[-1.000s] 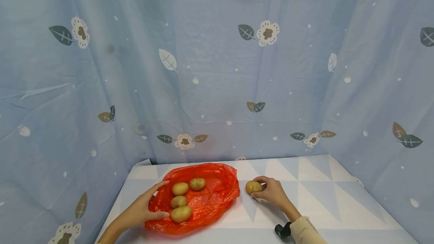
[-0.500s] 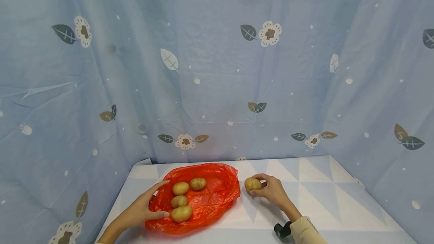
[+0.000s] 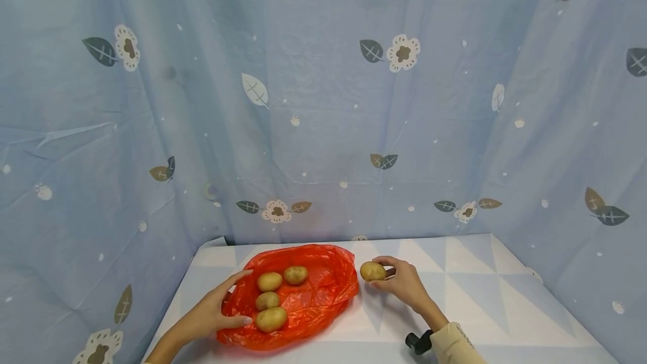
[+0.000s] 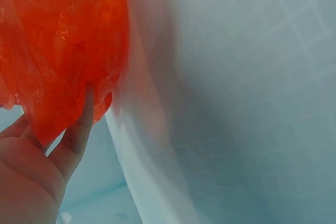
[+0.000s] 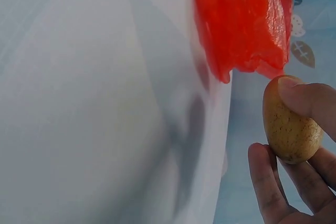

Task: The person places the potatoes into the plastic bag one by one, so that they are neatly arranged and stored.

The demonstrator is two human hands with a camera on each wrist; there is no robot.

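A red plastic bag (image 3: 323,288) lies spread on the table with its mouth open, and several potatoes (image 3: 270,319) rest inside toward its left side. My left hand (image 3: 204,314) holds the bag's left edge, thumb and index finger stretched along the rim; in the left wrist view the fingers (image 4: 79,135) meet the thin plastic. Just right of the bag, my right hand (image 3: 406,283) grips another potato (image 3: 372,271) between thumb and fingertips. From the right wrist, this potato (image 5: 291,124) appears raised off the table, close to the bag's edge.
The white table (image 3: 455,308) carries a pale blue triangle pattern. A black object (image 3: 418,344) sits at the right wrist beside the cream sleeve (image 3: 455,344). A blue patterned curtain (image 3: 323,100) hangs behind the table and along both sides.
My right hand has lifted the potato slightly and carried it a little left, nearer the bag. The left hand and the bag have stayed in place.
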